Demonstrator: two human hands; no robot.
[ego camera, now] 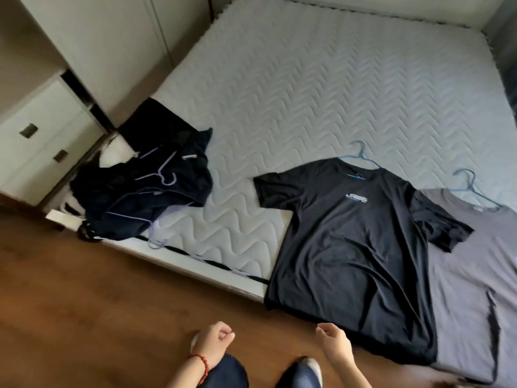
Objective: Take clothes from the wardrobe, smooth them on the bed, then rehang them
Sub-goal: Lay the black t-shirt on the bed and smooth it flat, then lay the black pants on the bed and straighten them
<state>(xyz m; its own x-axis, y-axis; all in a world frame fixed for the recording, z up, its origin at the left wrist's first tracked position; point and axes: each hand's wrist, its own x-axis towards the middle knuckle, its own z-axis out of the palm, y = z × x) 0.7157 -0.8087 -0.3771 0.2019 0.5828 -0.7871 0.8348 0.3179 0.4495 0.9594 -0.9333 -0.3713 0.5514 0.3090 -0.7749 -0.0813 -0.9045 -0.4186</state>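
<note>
The mattress (321,88) is seen bearing a black T-shirt (349,261) laid flat beside a grey one (470,289), a crumpled dark heap (145,191) left unsmoothed. Both the left hand (214,344) and right hand (334,345) are loosely curled, empty. Next, the heap probably needs spreading.

Black T-shirt (352,247), grey T-shirt (472,278), white zigzag-quilted mattress (307,79).

Brown wood floor (84,298), white drawer unit (42,141), pale wall (112,32).
</note>
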